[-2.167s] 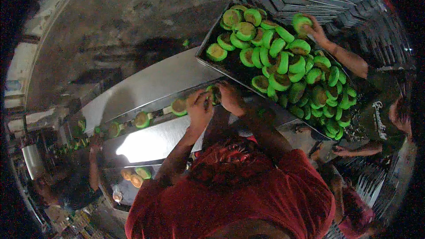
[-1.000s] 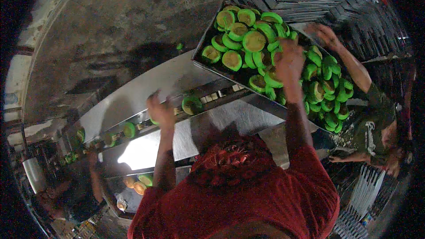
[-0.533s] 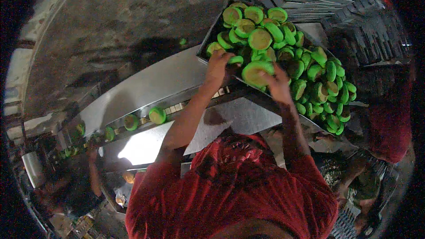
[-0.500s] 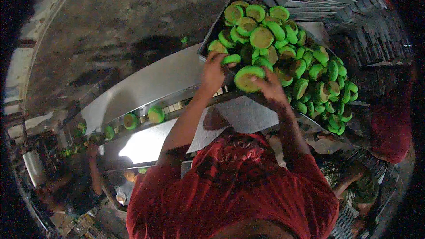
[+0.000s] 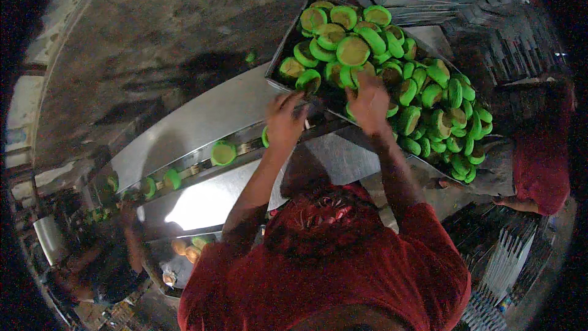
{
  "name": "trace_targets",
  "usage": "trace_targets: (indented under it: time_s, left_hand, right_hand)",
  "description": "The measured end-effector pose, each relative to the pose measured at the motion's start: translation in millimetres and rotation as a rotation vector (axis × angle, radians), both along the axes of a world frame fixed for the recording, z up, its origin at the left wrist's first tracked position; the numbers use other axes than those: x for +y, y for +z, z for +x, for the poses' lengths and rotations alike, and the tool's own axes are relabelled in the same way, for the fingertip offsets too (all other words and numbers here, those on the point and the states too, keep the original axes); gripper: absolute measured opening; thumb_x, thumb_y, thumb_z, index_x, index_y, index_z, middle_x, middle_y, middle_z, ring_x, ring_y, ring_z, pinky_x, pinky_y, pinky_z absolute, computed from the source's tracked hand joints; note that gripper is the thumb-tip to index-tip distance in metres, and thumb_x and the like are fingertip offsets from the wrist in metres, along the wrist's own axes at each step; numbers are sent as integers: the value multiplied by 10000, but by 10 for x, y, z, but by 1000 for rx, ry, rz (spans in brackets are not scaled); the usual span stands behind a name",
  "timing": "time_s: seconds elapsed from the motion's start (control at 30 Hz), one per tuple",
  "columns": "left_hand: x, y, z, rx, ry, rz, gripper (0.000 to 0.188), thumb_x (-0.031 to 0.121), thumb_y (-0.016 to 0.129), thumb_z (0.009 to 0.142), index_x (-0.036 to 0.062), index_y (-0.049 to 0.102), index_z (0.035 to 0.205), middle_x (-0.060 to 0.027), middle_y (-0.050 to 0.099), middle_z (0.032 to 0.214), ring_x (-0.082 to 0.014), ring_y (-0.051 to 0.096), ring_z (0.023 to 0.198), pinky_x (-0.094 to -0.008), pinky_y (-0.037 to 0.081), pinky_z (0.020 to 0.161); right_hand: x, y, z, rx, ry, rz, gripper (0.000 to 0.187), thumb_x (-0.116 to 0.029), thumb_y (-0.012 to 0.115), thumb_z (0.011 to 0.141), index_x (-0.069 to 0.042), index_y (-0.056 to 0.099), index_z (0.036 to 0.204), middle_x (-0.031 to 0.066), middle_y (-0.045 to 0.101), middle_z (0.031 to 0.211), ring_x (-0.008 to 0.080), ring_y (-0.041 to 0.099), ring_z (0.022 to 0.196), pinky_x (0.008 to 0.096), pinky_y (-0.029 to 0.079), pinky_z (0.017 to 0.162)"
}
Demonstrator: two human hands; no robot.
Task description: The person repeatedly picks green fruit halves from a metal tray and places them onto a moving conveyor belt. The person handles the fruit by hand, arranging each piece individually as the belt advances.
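Round green buns (image 5: pixel 353 51) with flat brown faces are heaped in a dark metal tray (image 5: pixel 274 66) ahead and to the right. My right hand (image 5: pixel 370 101) reaches over the tray's near edge, thumb and fingers apart, its fingertips against buns in the heap. My left hand (image 5: pixel 286 121) is over a narrow conveyor strip (image 5: pixel 248 146), fingers apart, with no bun visible in it. Close beside its wrist lies one green bun (image 5: pixel 265 137), partly hidden by the hand. Another bun (image 5: pixel 223 153) rests farther left along the strip.
Smooth metal panels (image 5: pixel 205 105) flank the strip. At left, a person's arm (image 5: pixel 130 239) is near the strip's far end, above a tray (image 5: pixel 160 256) holding round pieces. Another person in red (image 5: pixel 542 165) stands at right. Stacked metal racks (image 5: pixel 508 55) fill the far right.
The buns that were in both hands have left them. Two more buns now lie on the strip, and the others have shifted left. My left hand has come down toward the strip; my right reaches into the heap.
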State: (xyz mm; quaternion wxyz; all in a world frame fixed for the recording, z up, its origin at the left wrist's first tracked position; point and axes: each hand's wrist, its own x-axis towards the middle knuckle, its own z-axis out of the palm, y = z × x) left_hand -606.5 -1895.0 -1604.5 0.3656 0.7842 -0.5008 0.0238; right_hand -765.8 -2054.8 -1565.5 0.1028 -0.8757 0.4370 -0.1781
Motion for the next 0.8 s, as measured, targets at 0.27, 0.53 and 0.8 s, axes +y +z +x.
trace_targets:
  time_s: [0.27, 0.53, 0.8]
  left_hand:
    - [-879, 171, 243, -308, 63, 606, 520, 243, 791, 702, 118, 633, 1182, -209, 565, 1223, -392, 566, 1119, -467, 497, 861]
    - [616, 214, 523, 512, 40, 60, 442, 303, 728, 845, 59, 595, 1189, -226, 624, 1124, -378, 596, 1069, -452, 460, 911]
    - [1178, -103, 311, -70, 379, 90, 460, 100, 745, 718, 159, 666, 1167, -163, 504, 1295, -387, 482, 1199, -473, 382, 1024]
  right_hand:
    - [-199, -150, -186, 130, -32, -126, 613, -379, 698, 823, -11, 537, 1286, 239, 662, 1004, 407, 650, 942, 483, 539, 788]
    - [824, 40, -33, -510, 279, 1219, 414, -116, 603, 905, 5, 520, 1291, 123, 634, 1127, 213, 662, 924, 337, 597, 646]
    - [1302, -172, 262, 209, 470, 412, 344, -234, 700, 829, -150, 660, 1160, 162, 617, 1225, 335, 633, 1026, 463, 531, 826]
